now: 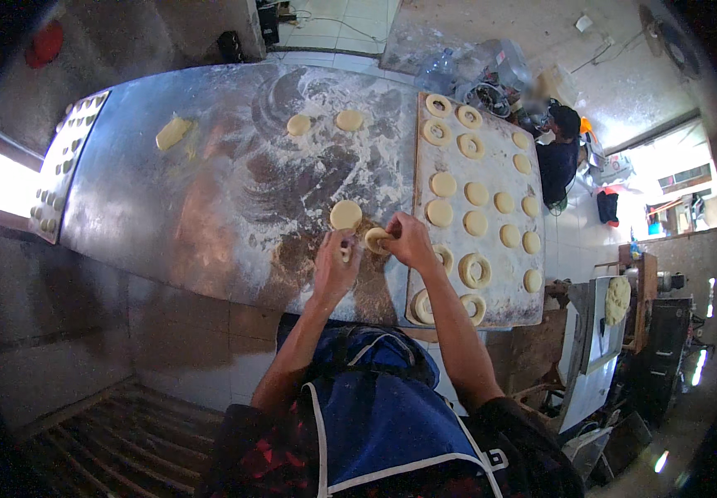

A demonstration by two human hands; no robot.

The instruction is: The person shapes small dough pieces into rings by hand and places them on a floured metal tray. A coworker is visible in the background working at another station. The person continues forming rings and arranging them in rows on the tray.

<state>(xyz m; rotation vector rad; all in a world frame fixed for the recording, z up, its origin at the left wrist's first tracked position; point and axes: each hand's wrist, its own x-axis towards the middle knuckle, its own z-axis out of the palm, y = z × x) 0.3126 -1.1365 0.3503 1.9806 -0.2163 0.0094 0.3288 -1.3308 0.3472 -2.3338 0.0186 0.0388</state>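
Note:
Over the floured metal table, my right hand (408,240) pinches the edge of a small pale dough round (376,241). Close beside it, my left hand (337,264) has its fingers curled together; a small pale bit shows at the fingertips, too small to name. Just beyond my left fingers, a larger flat dough disc (346,215) lies on the table. Farther off are two more rounds, one dough round (298,125) on the left and another dough round (349,120) on the right.
On my right, a floured board (491,149) carries several dough rings (474,270) and discs. A flattened dough scrap (174,133) lies far left, near a tray (76,158) of small pieces. Another person (559,149) is beyond the board. A dough lump (617,300) rests on a side surface.

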